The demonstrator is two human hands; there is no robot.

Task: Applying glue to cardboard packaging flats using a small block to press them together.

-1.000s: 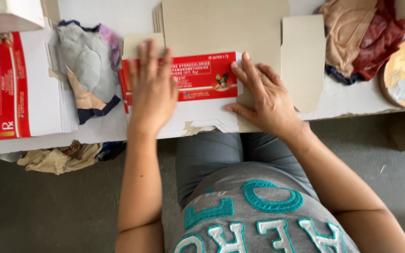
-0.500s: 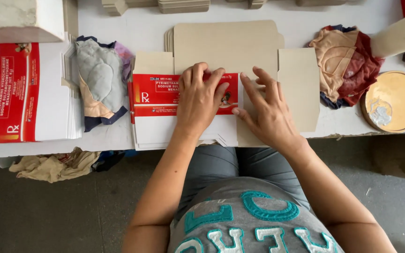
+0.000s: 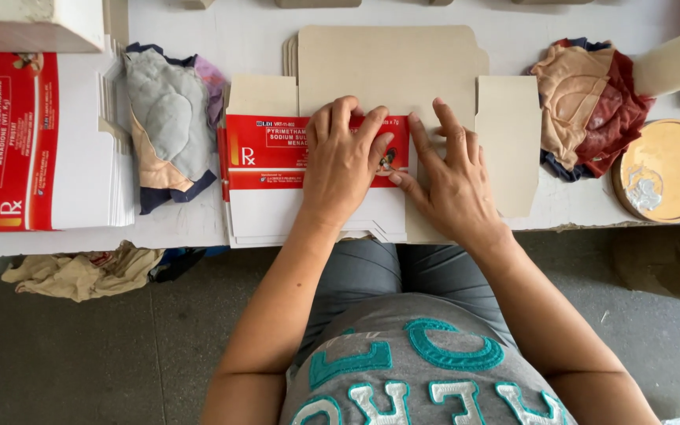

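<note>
Head view: left hand (image 3: 345, 164) lies flat, fingers spread, pressing the red-and-white carton blank (image 3: 277, 169) at the desk (image 3: 222, 24) edge, right hand (image 3: 450, 177) open-fingered on its brown flap beside it; thin card, probably light, creasable, best held by edges.

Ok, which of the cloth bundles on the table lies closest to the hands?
The grey and tan cloth bundle, just left of the flat carton under the left hand; the red and tan bundle lies farther right.
</note>
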